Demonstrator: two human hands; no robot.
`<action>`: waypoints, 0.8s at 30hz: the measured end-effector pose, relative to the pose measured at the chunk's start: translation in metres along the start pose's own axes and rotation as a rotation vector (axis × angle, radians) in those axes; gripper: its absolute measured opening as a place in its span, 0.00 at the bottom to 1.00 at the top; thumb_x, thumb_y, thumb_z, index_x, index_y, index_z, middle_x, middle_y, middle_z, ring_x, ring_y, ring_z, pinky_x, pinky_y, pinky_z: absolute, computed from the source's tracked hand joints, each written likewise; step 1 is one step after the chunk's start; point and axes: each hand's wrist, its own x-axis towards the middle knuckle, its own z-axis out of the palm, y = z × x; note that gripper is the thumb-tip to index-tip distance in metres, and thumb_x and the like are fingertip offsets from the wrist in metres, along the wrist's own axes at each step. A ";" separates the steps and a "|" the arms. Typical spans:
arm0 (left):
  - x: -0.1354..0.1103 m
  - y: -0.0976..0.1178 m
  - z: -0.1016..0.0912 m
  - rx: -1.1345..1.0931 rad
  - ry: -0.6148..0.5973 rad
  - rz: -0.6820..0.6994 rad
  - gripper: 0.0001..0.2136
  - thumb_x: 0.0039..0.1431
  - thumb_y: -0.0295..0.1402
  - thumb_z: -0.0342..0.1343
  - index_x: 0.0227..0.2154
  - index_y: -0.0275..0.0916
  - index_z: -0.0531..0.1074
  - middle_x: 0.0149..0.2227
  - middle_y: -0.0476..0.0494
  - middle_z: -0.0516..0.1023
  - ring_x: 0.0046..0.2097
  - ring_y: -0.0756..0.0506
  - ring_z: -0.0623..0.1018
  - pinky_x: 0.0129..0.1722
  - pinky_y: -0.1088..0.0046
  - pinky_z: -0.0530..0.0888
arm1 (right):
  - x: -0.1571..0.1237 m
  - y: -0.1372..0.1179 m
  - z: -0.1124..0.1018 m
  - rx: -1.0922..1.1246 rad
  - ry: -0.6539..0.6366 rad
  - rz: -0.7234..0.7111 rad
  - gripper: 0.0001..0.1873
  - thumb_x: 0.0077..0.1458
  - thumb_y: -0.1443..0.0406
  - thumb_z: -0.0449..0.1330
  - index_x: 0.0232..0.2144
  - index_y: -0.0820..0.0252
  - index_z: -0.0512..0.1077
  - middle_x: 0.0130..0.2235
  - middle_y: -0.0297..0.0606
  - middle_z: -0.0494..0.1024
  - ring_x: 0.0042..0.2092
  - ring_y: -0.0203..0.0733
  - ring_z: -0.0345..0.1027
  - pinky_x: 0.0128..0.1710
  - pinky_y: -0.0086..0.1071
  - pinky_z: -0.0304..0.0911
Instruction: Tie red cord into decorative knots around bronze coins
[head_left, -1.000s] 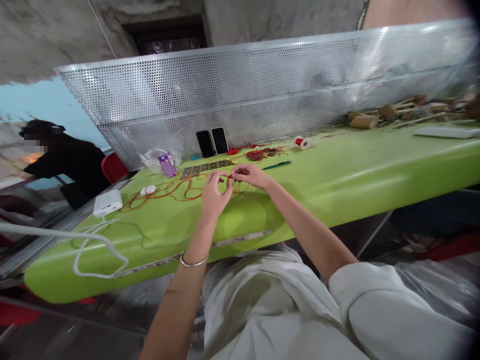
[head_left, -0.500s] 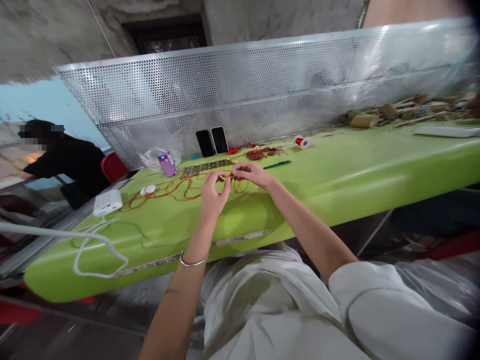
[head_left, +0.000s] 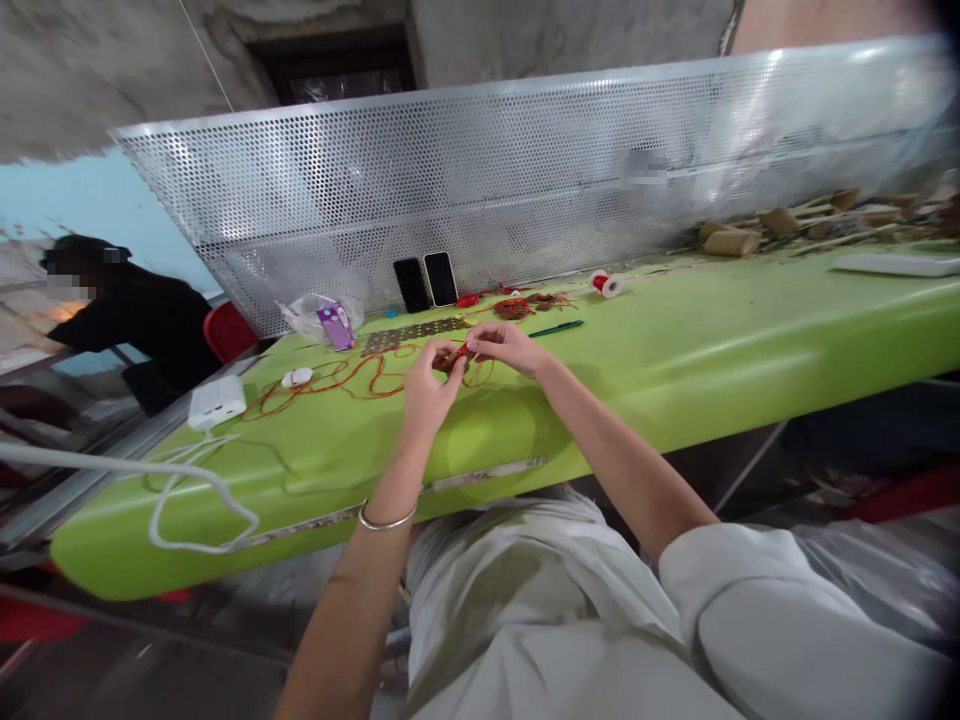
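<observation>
Fine red cord at the fingertips, loose loops close by

A short length of red cord (head_left: 462, 351) is pinched between the fingertips of the left hand (head_left: 427, 382) and the right hand (head_left: 508, 347), left of the green pen (head_left: 556, 328) and nearer the wearer. Fingers hide its shape; a darker bit in the left hand's grasp is too small to identify. So slight a hold could slip, I judge, since the cord is thin and only the tips bear on it. The thin, wavy orange-red strands (head_left: 352, 383), farther left of the pen, cross themselves, so a tug might knot them; whether they join the held piece is unclear. Also left of the pen lies a flat band of dull, round discs (head_left: 415, 336). Behind the pen are a frizzy red tangle (head_left: 511, 308) and, rightward, a flanged white spool (head_left: 605, 284); beyond stands a shiny perforated metal panel (head_left: 420, 190).
</observation>
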 end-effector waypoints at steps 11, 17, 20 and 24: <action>0.002 0.006 -0.002 0.023 0.026 0.040 0.03 0.55 0.27 0.55 0.31 0.41 0.67 0.29 0.50 0.72 0.29 0.50 0.72 0.31 0.73 0.71 | -0.001 -0.003 0.001 -0.016 0.002 0.034 0.12 0.45 0.60 0.65 0.28 0.63 0.72 0.29 0.34 0.73 0.32 0.32 0.67 0.37 0.29 0.64; 0.001 0.006 -0.003 0.043 0.004 0.057 0.04 0.54 0.25 0.54 0.30 0.41 0.66 0.28 0.51 0.69 0.28 0.51 0.69 0.31 0.73 0.69 | -0.001 -0.004 0.001 -0.008 -0.016 0.055 0.11 0.44 0.60 0.65 0.27 0.63 0.72 0.29 0.33 0.73 0.32 0.32 0.66 0.36 0.28 0.64; 0.001 0.006 -0.003 0.049 -0.003 0.057 0.04 0.54 0.25 0.53 0.29 0.41 0.66 0.27 0.51 0.69 0.28 0.50 0.69 0.32 0.73 0.69 | -0.001 -0.004 0.000 -0.009 -0.021 0.058 0.11 0.45 0.60 0.65 0.27 0.63 0.72 0.29 0.34 0.73 0.32 0.32 0.66 0.37 0.29 0.64; 0.000 0.007 -0.003 0.047 0.013 0.046 0.04 0.54 0.26 0.53 0.31 0.41 0.66 0.28 0.50 0.70 0.29 0.50 0.69 0.31 0.73 0.69 | -0.001 -0.003 0.000 -0.013 -0.027 0.059 0.11 0.45 0.60 0.65 0.28 0.63 0.72 0.29 0.34 0.73 0.32 0.32 0.66 0.37 0.29 0.64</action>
